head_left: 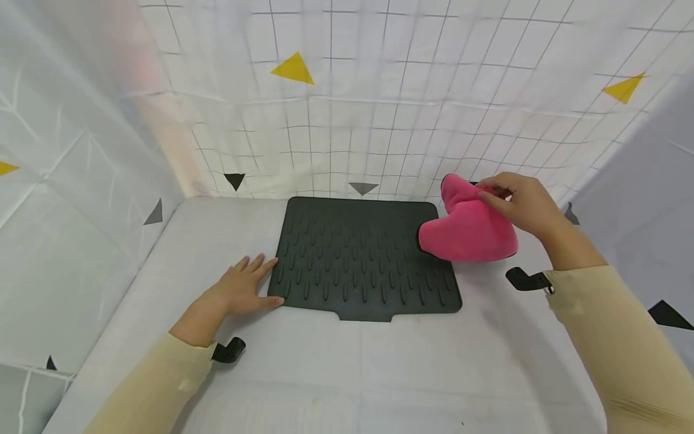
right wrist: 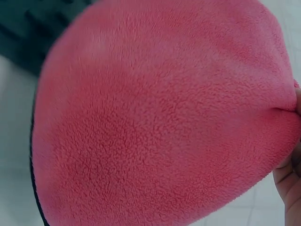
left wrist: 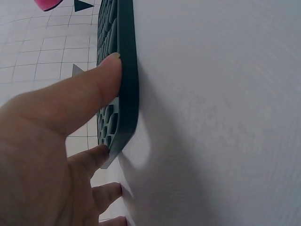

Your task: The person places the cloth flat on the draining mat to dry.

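Note:
A dark green ridged mat lies flat on the white table. My left hand rests at its left edge with fingers spread; thumb and forefinger touch the rim, as the left wrist view also shows on the mat. Over the mat's right side, my right hand pinches a fluffy pink cloth with dark edging between thumb and fingers. The cloth hangs bunched and folded, covering the mat's upper right edge. In the right wrist view the pink cloth fills most of the picture, and only part of the hand shows.
White sheeting with a grid rises behind the table, bearing yellow triangles and dark ones. More sheeting stands at the left. A black wrist-mounted piece sticks out from the left cuff, another from the right.

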Available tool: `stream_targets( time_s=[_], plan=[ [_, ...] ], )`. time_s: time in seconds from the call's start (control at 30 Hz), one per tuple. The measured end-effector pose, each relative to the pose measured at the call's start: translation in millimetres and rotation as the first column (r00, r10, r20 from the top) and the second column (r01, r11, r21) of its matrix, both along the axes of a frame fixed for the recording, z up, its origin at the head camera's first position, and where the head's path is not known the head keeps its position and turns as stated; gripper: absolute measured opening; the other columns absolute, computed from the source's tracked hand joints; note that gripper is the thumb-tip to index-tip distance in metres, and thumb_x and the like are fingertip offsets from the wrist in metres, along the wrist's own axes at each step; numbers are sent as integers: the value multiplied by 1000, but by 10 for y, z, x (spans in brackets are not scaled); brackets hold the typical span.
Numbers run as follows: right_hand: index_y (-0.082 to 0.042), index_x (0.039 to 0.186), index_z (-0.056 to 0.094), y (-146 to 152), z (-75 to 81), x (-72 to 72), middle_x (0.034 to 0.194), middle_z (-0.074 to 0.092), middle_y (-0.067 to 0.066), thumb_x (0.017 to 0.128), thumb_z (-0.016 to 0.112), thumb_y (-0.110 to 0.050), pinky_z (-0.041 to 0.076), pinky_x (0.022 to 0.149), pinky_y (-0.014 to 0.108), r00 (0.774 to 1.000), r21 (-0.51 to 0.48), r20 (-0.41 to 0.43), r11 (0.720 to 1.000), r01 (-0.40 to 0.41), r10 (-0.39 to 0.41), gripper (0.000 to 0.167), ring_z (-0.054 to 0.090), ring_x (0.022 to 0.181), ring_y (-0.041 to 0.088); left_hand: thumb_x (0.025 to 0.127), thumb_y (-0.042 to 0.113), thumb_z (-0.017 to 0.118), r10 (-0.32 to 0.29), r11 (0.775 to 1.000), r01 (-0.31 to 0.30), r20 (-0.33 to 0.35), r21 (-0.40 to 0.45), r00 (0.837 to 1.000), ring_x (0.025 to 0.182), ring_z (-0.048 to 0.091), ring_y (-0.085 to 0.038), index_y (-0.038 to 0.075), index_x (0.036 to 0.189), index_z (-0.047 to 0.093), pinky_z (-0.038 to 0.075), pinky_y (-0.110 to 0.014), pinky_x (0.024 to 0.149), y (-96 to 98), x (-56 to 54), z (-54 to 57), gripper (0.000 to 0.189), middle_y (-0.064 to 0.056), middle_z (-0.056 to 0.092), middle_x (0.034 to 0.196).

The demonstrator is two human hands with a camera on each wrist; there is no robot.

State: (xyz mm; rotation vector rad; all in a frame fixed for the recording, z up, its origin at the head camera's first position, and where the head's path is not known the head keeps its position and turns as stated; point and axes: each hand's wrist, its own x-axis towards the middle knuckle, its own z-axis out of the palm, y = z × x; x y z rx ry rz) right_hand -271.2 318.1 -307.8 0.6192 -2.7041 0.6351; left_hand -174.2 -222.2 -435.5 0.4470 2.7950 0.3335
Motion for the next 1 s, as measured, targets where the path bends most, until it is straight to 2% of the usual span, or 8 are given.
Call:
stream_targets(
  time_s=[0.27, 0.4, 0.77, 1.0],
  plan=[
    [-6, 114, 72, -342, 214, -38, 91, 65, 7, 93, 72, -10, 41, 69, 9, 998, -16, -21, 998, -67, 67, 22, 58, 85, 21, 87, 67, 62, -3, 1000, 3, -8, 4, 1000, 143, 18, -59, 7, 158, 28, 20, -74, 108, 2, 0, -9, 99, -28, 22, 160],
    [-6, 115, 72, -546, 266, -76, 93, 66, 6, 94, 70, -10, 43, 72, 12, 995, -20, 8, 995, -95, 95, 22, 58, 86, 20, 87, 67, 62, -2, 1000, 2, -12, 1, 1000, 143, 18, -59, 7, 158, 28, 20, -75, 108, -6, -14, -38, 98, -28, 22, 160],
    [-7, 114, 74, -1066, 287, -151, 94, 68, 6, 95, 70, -13, 48, 72, 19, 979, -78, 65, 979, -190, 195, 21, 61, 85, 20, 88, 67, 62, 14, 1000, -14, 0, 5, 1000, 145, 13, -57, 9, 159, 26, 16, -74, 110, -24, -24, -73, 99, -27, 19, 162],
    [-9, 115, 74, -1389, 265, -168, 97, 69, 4, 94, 71, -20, 52, 75, 30, 959, -92, 187, 975, -201, 215, 24, 62, 84, 18, 88, 67, 62, 9, 1000, -9, -2, 10, 1000, 144, 14, -58, 9, 159, 26, 16, -74, 110, -25, -17, -74, 98, -27, 19, 162]
  ],
)
